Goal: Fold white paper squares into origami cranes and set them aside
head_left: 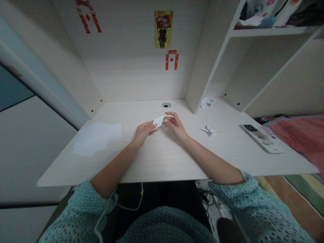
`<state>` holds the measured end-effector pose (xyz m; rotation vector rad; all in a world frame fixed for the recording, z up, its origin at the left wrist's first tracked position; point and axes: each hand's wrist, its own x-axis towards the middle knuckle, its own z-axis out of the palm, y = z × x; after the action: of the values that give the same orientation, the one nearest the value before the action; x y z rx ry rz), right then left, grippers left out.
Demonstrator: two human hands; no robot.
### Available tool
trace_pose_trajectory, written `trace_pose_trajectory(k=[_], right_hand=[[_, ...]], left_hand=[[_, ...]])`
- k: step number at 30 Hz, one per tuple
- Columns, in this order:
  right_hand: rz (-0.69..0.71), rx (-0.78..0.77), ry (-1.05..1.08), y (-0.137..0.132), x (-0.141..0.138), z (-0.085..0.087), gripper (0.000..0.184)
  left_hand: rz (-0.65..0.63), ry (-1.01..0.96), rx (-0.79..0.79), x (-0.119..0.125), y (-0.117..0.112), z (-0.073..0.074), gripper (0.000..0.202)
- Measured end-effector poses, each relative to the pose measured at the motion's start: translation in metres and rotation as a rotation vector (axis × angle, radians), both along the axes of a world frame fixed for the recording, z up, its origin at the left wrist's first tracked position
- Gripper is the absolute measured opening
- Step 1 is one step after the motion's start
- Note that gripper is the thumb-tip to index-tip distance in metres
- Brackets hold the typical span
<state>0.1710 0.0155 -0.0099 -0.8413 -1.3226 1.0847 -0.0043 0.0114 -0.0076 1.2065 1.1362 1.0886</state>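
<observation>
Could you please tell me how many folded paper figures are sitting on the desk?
2. One folded paper figure lies at the back of the desk beside the shelf upright; the other lies nearer, right of the right hand. None looks hidden.

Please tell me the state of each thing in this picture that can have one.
Small white paper: held above the desk.
Left hand: pinching the paper.
Right hand: pinching the paper's other end.
White paper sheets: spread flat.
Two folded paper pieces: lying apart.
Handheld device: lying flat, screen dark.
Cable grommet: open.
</observation>
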Motion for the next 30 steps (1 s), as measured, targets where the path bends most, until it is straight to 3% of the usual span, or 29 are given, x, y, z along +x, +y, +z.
trace_pose_trajectory(k=[4, 10, 19, 23, 30], right_hand=[[0.190, 0.074, -0.121, -0.004, -0.003, -0.001, 0.038], [0.118, 0.053, -0.192, -0.001, -0.002, -0.010, 0.036], [0.102, -0.029, -0.002, -0.002, -0.004, -0.005, 0.034], [0.088, -0.070, -0.002, -0.005, -0.004, -0.002, 0.037], [0.020, -0.026, -0.032, -0.006, -0.004, 0.001, 0.018]], left_hand=[[-0.027, 0.001, 0.041, 0.000, -0.002, 0.001, 0.070], [-0.060, 0.060, 0.120, 0.001, -0.005, 0.005, 0.071], [-0.036, 0.076, 0.431, 0.006, -0.010, 0.006, 0.034], [0.019, 0.174, 0.396, 0.003, -0.009, 0.004, 0.032], [0.060, 0.230, 0.409, 0.003, -0.012, 0.005, 0.030]])
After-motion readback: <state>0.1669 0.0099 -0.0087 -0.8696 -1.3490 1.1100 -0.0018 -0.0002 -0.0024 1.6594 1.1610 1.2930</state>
